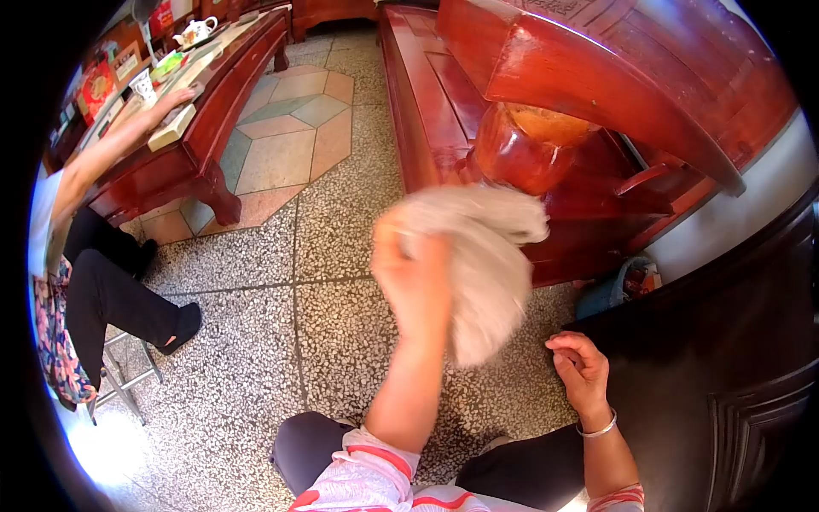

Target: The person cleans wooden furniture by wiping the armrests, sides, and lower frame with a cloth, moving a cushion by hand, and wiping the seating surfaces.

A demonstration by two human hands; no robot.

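Note:
My left hand (411, 264) is closed on a pale grey-beige cloth (490, 282), which hangs in loose folds and is blurred by motion. The cloth is in front of the base of a red wooden bench's armrest (529, 145); whether they touch is unclear. Lower right, my right hand (583, 369), with a silver bangle (597, 424) at the wrist, is loosely curled with a gap between thumb and fingers. Nothing shows in it. It lies over the edge of a dark wooden panel (665, 375); contact cannot be made out.
At left, a seated person's arm (111, 154) reaches onto a long red wooden table (209, 141) bearing a teapot (196, 32) and a cup (142, 85). A blue bin (601, 299) stands beside the bench. Speckled floor (230, 358) lies between.

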